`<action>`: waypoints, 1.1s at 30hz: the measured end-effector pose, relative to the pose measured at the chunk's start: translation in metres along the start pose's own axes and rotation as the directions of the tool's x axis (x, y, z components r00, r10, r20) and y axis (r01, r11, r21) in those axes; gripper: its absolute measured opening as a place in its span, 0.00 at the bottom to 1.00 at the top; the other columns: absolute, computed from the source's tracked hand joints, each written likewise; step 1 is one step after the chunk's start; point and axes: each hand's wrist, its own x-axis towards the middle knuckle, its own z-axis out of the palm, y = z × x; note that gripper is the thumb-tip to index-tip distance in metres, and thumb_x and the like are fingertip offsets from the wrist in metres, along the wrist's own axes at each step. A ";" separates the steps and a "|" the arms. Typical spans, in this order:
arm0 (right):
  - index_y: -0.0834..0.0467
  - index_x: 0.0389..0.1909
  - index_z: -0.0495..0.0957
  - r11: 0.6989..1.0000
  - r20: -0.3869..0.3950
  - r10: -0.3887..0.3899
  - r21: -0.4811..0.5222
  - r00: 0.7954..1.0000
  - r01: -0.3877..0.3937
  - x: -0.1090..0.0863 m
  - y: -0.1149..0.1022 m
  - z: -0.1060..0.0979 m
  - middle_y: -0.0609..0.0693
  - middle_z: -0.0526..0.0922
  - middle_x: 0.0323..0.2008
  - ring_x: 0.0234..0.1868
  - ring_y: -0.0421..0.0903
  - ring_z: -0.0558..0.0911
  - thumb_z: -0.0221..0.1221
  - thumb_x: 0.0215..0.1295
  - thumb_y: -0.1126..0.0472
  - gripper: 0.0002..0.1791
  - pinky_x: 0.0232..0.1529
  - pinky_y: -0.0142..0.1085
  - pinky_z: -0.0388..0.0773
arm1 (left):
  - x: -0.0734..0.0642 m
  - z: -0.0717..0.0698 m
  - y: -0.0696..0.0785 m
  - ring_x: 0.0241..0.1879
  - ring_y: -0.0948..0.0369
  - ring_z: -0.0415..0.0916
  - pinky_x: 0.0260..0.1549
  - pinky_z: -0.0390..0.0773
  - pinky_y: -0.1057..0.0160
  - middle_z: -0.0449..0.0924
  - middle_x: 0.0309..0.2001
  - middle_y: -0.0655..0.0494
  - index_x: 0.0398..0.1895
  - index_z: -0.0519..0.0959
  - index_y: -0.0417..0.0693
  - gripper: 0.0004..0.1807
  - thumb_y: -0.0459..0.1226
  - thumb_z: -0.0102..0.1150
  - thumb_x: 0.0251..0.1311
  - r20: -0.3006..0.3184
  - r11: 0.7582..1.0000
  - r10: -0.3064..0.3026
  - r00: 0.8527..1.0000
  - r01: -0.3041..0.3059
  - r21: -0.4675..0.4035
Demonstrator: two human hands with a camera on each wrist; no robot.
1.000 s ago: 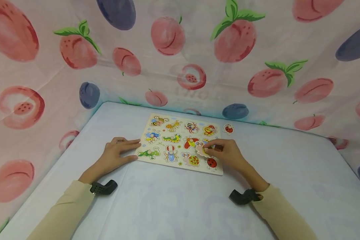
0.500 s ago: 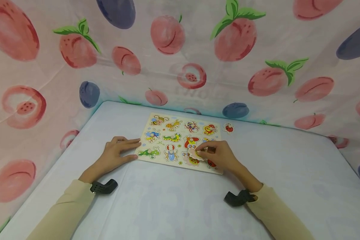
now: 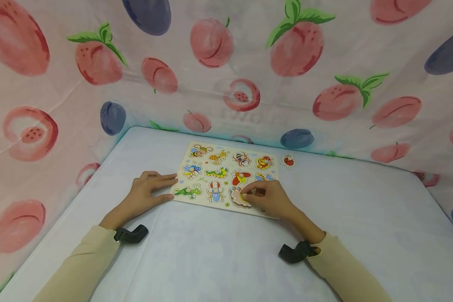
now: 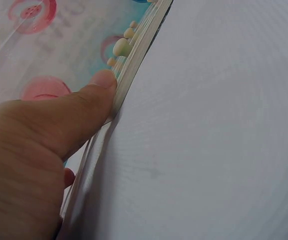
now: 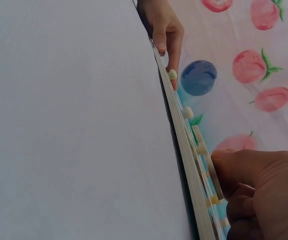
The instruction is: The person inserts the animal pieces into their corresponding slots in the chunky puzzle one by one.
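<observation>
A wooden peg puzzle board point(image 3: 196, 203) printed with insects lies on the white table. My right hand point(image 3: 273, 199) pinches a snail puzzle piece point(image 3: 238, 198) between thumb and fingertips, over the front row right of the stag beetle piece point(image 3: 215, 192). Seen from the right wrist, the piece point(image 5: 209, 165) is a thin wooden slab, slightly tilted, close over the board's face. At the board's left edge my left hand point(image 3: 147, 191) rests with fingers extended and touching it. In the left wrist view the thumb point(image 4: 91, 97) presses against the board's edge point(image 4: 136, 62).
A loose ladybug piece point(image 3: 288, 161) lies on the table point(image 3: 211, 256) just beyond the board's back right corner. Other knobbed pieces, such as the caterpillar point(image 3: 216, 172) and grasshopper point(image 3: 187, 191), sit on the board. A fruit-print cloth point(image 3: 249, 54) hangs behind the table.
My right hand has moved left and slightly down with the snail piece, from the board's right side to over the printed snail, which it now covers. The left hand has stayed in place.
</observation>
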 end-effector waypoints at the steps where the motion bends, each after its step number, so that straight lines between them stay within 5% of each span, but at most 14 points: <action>1: 0.45 0.33 0.86 1.000 0.001 -0.006 0.000 1.000 0.006 0.000 0.000 0.001 0.43 0.72 0.16 0.18 0.41 0.66 0.68 0.57 0.58 0.04 0.19 0.32 0.58 | 0.000 0.000 0.000 0.59 0.52 0.58 0.46 0.52 0.48 0.69 0.66 0.58 0.61 0.76 0.51 0.29 0.44 0.69 0.54 0.001 1.000 0.000 1.000 0.000 0.001; 33: 0.44 0.33 0.86 1.000 0.062 -0.001 -0.027 0.998 0.003 0.000 0.005 0.004 0.38 0.80 0.23 0.22 0.40 0.69 0.68 0.57 0.57 0.04 0.23 0.32 0.64 | 0.001 0.001 -0.001 0.58 0.54 0.59 0.45 0.53 0.49 0.69 0.65 0.59 0.61 0.76 0.52 0.29 0.45 0.69 0.54 -0.007 1.000 0.001 1.000 -0.001 0.011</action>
